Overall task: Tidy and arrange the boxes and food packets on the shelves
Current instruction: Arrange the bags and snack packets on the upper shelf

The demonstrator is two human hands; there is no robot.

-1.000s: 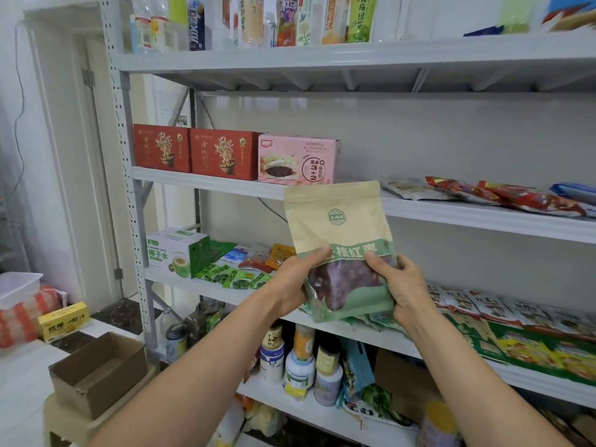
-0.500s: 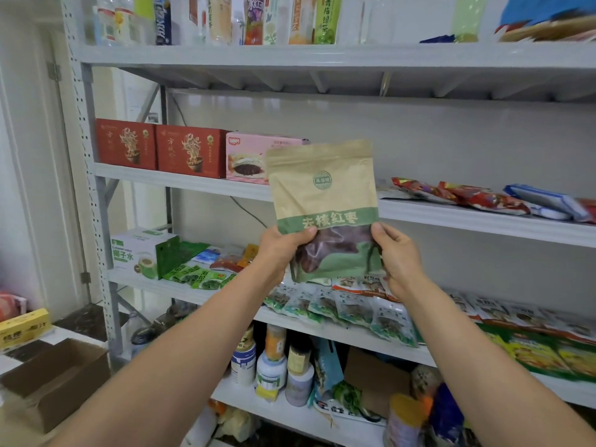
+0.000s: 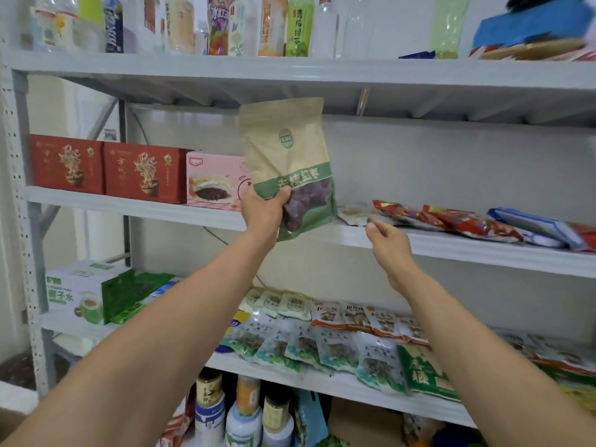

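Head view: your left hand [image 3: 263, 209] grips the brown date packet [image 3: 287, 150] by its lower left corner, thumb on the printed face, the rest of the grasp hidden behind. The packet is held upright before the middle shelf [image 3: 451, 246], long axis vertical, top leaning slightly left, covering the right end of the pink box [image 3: 214, 179]. Your right hand [image 3: 388, 241] hovers beside it, fingers [image 3: 374, 224] loosely curled, holding nothing.

So a kraft-and-green pouch [image 3: 287, 162] of dark dried fruit is gripped by the left hand [image 3: 263, 209], held roughly upright at the shelf [image 3: 135, 204] edge, overlapping a pink box [image 3: 214, 180] that's lined up beside two red boxes [image 3: 145, 174]. Foil packets [image 3: 451, 221] are laid flat further right.
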